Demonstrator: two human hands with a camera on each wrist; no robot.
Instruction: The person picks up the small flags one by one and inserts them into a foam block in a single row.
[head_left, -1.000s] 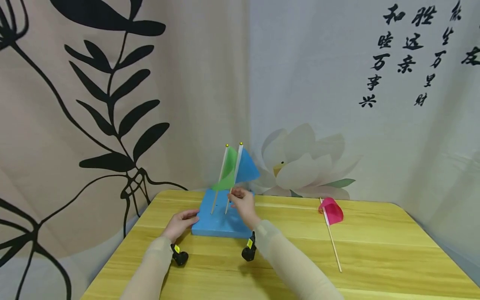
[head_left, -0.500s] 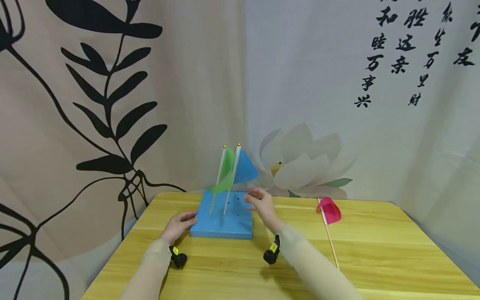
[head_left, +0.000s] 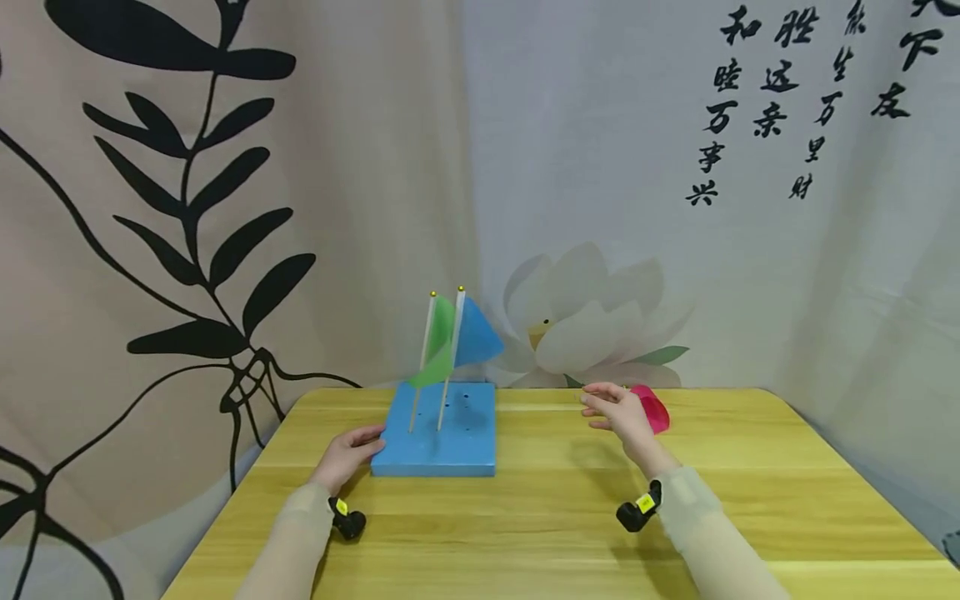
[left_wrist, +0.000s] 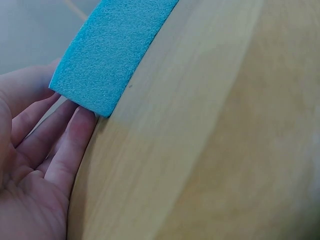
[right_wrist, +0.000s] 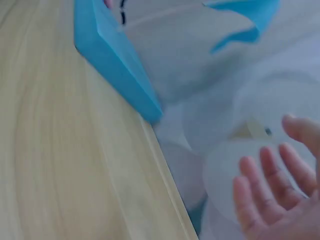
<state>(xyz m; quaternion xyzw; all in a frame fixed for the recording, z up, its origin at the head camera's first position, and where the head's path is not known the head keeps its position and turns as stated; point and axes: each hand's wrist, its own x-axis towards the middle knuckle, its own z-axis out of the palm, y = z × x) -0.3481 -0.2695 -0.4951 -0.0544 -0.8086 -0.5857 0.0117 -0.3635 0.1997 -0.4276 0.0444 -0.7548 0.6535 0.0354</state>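
Observation:
A blue foam block (head_left: pixel 457 454) with several small holes lies on the table. Two small flags stand in it on thin sticks, a green flag (head_left: pixel 438 346) and a blue flag (head_left: pixel 476 333). My left hand (head_left: pixel 347 457) rests against the block's left side; in the left wrist view its fingers touch the edge of the foam (left_wrist: pixel 112 55). To the right, my right hand (head_left: pixel 618 417) hovers over the table with nothing in its loosely spread fingers. A pink flag (head_left: pixel 651 408) lies just behind that hand, its stick hidden by the hand and arm.
The wooden table (head_left: pixel 540 517) ends at its back edge against a hanging curtain (head_left: pixel 390 183). The curtain bears printed black leaves, a pale lotus flower (head_left: pixel 592 321) and dark written characters.
My right hand has let go of the blue flag's stick and moved right to the pink flag. The left hand stays at the block. The head view has shifted slightly.

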